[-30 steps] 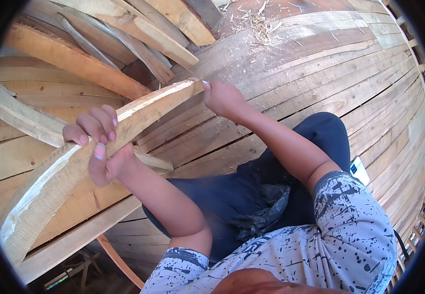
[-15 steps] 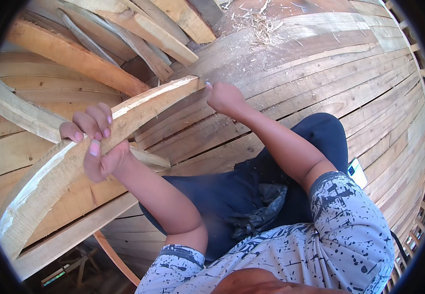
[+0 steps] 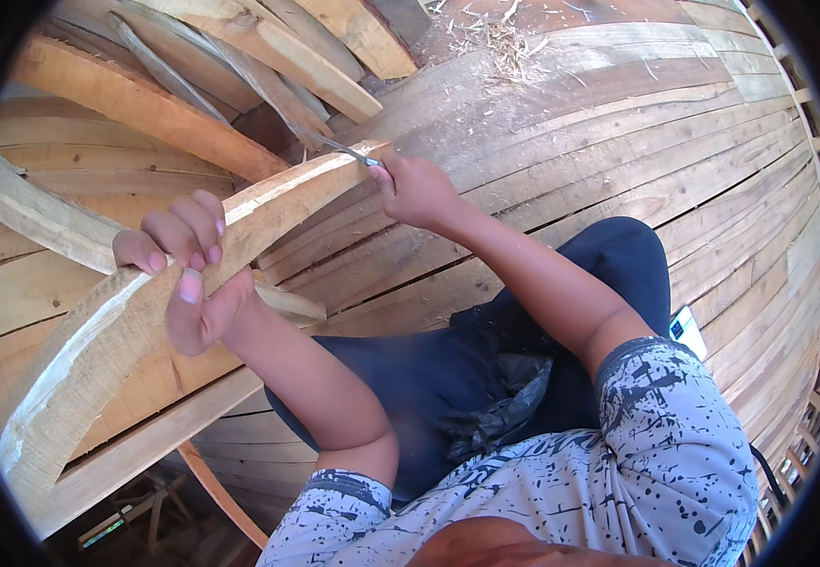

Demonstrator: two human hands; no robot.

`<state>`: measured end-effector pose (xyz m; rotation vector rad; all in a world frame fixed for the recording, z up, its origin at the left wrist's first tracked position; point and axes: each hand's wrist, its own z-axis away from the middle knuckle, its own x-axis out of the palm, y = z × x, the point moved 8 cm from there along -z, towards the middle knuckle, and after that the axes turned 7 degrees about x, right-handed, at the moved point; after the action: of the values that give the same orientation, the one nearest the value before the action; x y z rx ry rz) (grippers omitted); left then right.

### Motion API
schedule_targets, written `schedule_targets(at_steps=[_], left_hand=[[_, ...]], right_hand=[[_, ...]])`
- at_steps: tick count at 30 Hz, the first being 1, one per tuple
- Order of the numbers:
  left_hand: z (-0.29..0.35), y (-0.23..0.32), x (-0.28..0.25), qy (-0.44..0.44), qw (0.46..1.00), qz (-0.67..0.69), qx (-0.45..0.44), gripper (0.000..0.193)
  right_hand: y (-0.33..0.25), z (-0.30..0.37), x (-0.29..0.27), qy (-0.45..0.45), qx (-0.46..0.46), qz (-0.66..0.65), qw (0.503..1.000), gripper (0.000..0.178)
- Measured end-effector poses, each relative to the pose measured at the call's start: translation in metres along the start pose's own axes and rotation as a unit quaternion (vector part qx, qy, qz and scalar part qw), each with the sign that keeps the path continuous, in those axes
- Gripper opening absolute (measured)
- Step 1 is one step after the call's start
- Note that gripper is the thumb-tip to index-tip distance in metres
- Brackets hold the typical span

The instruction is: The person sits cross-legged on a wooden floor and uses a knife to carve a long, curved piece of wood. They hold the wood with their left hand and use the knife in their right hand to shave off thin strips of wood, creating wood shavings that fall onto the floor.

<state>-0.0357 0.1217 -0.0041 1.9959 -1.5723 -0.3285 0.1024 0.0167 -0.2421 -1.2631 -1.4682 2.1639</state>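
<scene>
A curved wooden beam (image 3: 287, 203) slants from the lower left up to the middle, with a whitish strip along its upper edge. My left hand (image 3: 188, 255) grips the beam around its middle, fingers over the top edge and thumb on the near face. My right hand (image 3: 416, 192) is closed at the beam's far right end, holding a thin-bladed metal tool (image 3: 345, 148). The blade points left and lies across the top edge near that end. The fist covers the tool's handle, so its exact kind cannot be made out.
Several rough timbers (image 3: 159, 104) lean at the upper left. Another curved rib (image 3: 46, 217) passes behind the beam. Wood shavings (image 3: 509, 47) lie on the planked surface (image 3: 561, 161). A white phone-like object (image 3: 688, 333) rests beside my right thigh; crumpled dark plastic (image 3: 504, 406) lies in my lap.
My right hand has shifted slightly left and down, and the tool's blade now shows across the beam's edge. My left hand keeps its grip, moving only slightly.
</scene>
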Motion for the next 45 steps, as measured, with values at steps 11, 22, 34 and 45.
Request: schedule_targets(at_steps=[11, 22, 34, 45], left_hand=[[0.002, 0.002, -0.006, 0.025, 1.000, -0.006, 0.005, 0.033], [0.001, 0.003, 0.004, -0.034, 0.999, -0.009, 0.005, 0.037], [0.001, 0.000, 0.010, -0.024, 1.000, -0.006, -0.001, 0.037], [0.001, 0.001, 0.006, -0.036, 0.999, 0.006, -0.013, 0.028]], right_hand=[[-0.009, 0.000, -0.016, 0.044, -0.035, 0.085, 0.995, 0.023], [0.034, -0.029, 0.004, -0.024, 0.020, -0.086, 0.996, 0.031], [0.053, -0.022, 0.015, -0.124, 0.190, -0.191, 0.955, 0.047], [0.035, -0.014, 0.023, -0.142, 0.192, -0.197, 0.951, 0.047]])
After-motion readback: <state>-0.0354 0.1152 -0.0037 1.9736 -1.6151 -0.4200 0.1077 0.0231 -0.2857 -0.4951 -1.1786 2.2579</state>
